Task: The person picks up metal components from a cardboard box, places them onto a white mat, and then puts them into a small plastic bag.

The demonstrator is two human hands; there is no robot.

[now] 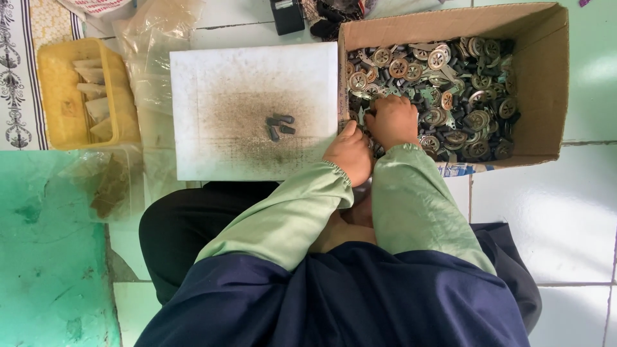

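Observation:
A cardboard box (546, 77) on the tiled floor holds several round metal wheel-like parts and dark small pieces (450, 83). My right hand (392, 119) is in the box's near left corner, fingers curled down into the parts. My left hand (350, 153) rests at the box's left wall, fingers bent toward the same corner; what either hand grips is hidden. A white board (212, 83) lies left of the box, stained dark in the middle, with a few small dark pieces (279, 126) on it.
A yellow plastic basket (54, 115) with pale wedge-shaped pieces stands at the far left. Clear plastic bags (148, 58) lie between basket and board. A black object (287, 16) sits beyond the board. My legs fold under the board's near edge.

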